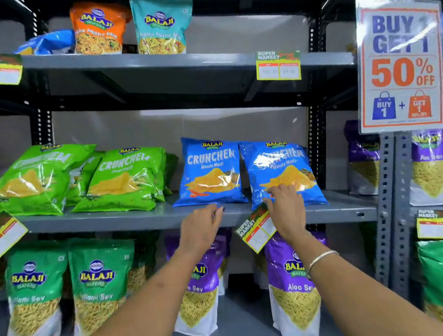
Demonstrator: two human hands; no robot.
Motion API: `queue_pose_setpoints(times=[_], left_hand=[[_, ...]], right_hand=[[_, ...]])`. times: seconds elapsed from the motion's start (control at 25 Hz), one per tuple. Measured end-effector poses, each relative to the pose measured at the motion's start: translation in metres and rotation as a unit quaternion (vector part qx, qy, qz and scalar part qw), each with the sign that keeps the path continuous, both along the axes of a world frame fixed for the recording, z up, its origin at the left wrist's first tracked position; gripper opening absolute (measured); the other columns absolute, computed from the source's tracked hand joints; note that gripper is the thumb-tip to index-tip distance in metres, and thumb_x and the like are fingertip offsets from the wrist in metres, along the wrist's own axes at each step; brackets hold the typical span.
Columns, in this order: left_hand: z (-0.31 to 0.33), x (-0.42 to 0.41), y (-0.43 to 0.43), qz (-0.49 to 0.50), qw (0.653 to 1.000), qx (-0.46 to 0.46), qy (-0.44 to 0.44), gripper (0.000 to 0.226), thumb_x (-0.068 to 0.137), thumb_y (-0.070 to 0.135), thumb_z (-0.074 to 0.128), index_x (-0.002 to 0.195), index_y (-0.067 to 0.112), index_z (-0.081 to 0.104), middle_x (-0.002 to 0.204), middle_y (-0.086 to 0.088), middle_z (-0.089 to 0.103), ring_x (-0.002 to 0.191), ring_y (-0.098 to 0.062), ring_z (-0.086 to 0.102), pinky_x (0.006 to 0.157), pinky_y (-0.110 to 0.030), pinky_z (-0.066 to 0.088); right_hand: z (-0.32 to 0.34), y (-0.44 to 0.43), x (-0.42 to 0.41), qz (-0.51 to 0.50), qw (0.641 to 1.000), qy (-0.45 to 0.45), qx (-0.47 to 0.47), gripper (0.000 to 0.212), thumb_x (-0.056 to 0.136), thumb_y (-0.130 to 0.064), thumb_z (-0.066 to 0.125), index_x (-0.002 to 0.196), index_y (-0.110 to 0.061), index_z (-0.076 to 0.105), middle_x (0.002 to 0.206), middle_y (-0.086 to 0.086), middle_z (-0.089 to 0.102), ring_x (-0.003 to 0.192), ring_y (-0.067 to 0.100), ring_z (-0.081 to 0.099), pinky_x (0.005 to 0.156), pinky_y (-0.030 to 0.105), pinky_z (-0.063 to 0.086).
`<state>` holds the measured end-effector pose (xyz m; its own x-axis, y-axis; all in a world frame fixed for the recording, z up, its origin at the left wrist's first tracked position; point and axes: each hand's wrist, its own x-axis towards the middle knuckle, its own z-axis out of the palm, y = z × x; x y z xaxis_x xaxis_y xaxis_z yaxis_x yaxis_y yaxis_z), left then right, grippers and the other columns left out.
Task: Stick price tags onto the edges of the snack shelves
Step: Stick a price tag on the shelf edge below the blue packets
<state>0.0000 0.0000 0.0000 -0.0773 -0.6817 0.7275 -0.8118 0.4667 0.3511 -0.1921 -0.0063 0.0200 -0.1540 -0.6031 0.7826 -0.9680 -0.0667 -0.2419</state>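
- Head view: the price tag [256, 231] hangs tilted at the front edge of the middle shelf [139, 218], just below the right-hand blue Crunchem bag [279, 171], with its top end at about 1 o'clock and its free lower corner at 7 o'clock.
- The right hand [284, 210] covers the tag's upper right part, fingers curled down over it and pressing toward the shelf edge; I cannot tell whether it pinches the tag or only presses it.
- The left hand [204, 227] is loosely open and holds nothing, its fingertips touching the shelf edge at about 9 o'clock from the tag.
- The tag looks like thin, light card (probably glossy, so a little slick); it should flex easily and crease if squeezed.
- Best hold, in my judgement: the top strip where it meets the shelf, pressed flat, with the other hand levelling the loose lower corner.
- Other tags [278, 66] on the shelf above sit straight, a fair guide for alignment.
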Motion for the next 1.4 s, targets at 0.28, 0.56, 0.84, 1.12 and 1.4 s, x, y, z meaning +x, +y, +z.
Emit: queue_pose_setpoints(times=[0.28, 0.56, 0.84, 1.12, 1.4], left_hand=[[-0.059, -0.049, -0.021, -0.195, 0.824, 0.371, 0.383, 0.026, 0.088, 0.021, 0.056, 0.062, 0.017, 0.056, 0.066, -0.002, 0.058, 0.052, -0.011, 0.054, 0.053, -0.029, 0.047], [-0.052, -0.06, -0.026, -0.144, 0.857, 0.264, 0.418, 0.032, 0.086, 0.004, 0.051, 0.055, 0.013, 0.052, 0.065, -0.01, 0.058, 0.057, -0.018, 0.054, 0.056, -0.031, 0.051], [-0.03, -0.082, -0.024, -0.087, 0.94, 0.172, 0.28, 0.021, 0.085, 0.01, 0.056, 0.074, -0.001, 0.07, 0.073, -0.02, 0.069, 0.066, -0.03, 0.062, 0.065, -0.044, 0.056], [-0.031, -0.092, -0.025, -0.071, 0.939, 0.158, 0.297, 0.023, 0.085, 0.013, 0.06, 0.068, 0.0, 0.068, 0.069, -0.013, 0.066, 0.074, -0.035, 0.067, 0.066, -0.051, 0.059], [-0.037, -0.096, -0.026, -0.066, 0.938, 0.121, 0.318, 0.022, 0.083, 0.009, 0.057, 0.073, -0.005, 0.07, 0.072, -0.022, 0.071, 0.061, -0.025, 0.057, 0.059, -0.043, 0.052]], right_hand=[[-0.02, -0.003, 0.002, 0.073, 0.988, -0.129, 0.034, 0.017, 0.082, -0.016, 0.063, 0.093, -0.004, 0.066, 0.099, 0.019, 0.063, 0.099, 0.037, 0.054, 0.084, 0.046, 0.043], [-0.033, 0.001, -0.004, 0.13, 0.955, -0.268, 0.013, 0.017, 0.081, -0.012, 0.064, 0.07, 0.001, 0.062, 0.072, 0.017, 0.065, 0.068, 0.029, 0.056, 0.064, 0.042, 0.045], [-0.05, 0.01, -0.03, 0.109, 0.911, -0.398, -0.016, 0.015, 0.079, -0.011, 0.069, 0.069, 0.0, 0.066, 0.065, 0.008, 0.062, 0.063, 0.018, 0.054, 0.059, 0.033, 0.045], [-0.048, 0.004, -0.034, 0.088, 0.906, -0.413, -0.009, 0.011, 0.079, -0.014, 0.069, 0.075, -0.004, 0.066, 0.069, 0.005, 0.062, 0.062, 0.016, 0.055, 0.056, 0.03, 0.043], [-0.053, -0.004, -0.035, 0.096, 0.912, -0.399, -0.029, 0.014, 0.079, -0.015, 0.069, 0.072, -0.005, 0.063, 0.068, 0.005, 0.064, 0.062, 0.016, 0.058, 0.059, 0.036, 0.052]])
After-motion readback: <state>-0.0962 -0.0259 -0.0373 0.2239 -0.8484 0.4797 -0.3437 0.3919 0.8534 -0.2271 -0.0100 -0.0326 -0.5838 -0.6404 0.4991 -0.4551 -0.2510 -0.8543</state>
